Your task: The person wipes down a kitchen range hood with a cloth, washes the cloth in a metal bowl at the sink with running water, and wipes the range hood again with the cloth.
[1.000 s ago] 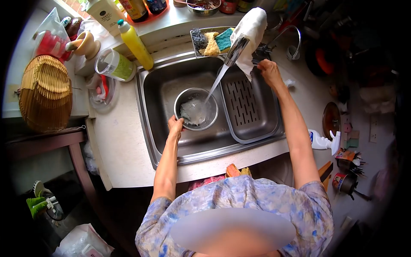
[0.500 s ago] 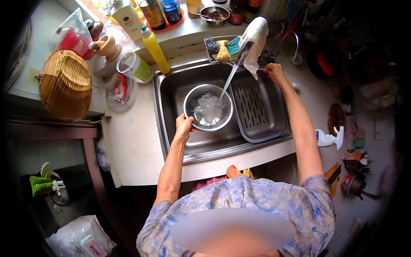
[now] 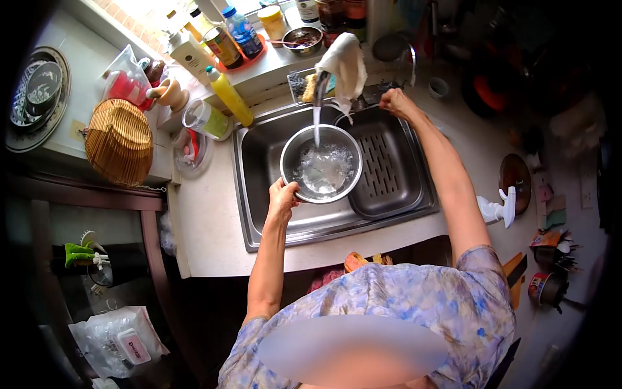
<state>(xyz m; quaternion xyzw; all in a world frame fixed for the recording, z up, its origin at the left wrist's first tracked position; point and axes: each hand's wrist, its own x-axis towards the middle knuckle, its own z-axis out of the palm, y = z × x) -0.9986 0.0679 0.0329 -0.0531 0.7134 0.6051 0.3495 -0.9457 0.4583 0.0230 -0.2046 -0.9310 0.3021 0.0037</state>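
My left hand (image 3: 282,195) grips the lower left rim of a round metal bowl (image 3: 293,146), held over the left basin of the steel sink (image 3: 259,133). Water runs from the faucet (image 3: 321,87) into the bowl, where the surface is stirred up and bubbly. A white cloth (image 3: 346,65) is draped over the faucet. Behind the right basin my right hand (image 3: 398,104) is closed at the faucet's handle; what its fingers hold is too small to make out. A slotted tray (image 3: 382,172) lies in the right basin.
Left of the sink stand a yellow bottle (image 3: 230,97), a clear cup (image 3: 206,119) and a woven basket (image 3: 119,141). Sponges (image 3: 310,87) lie in a rack behind it. Bottles and a small bowl (image 3: 302,40) line the sill. A spray bottle (image 3: 499,209) lies at the right.
The bowl in my left hand is higher and more squarely under the stream, and the faucet's spout has swung left. My right hand stays by the handle. The camera view has shifted.
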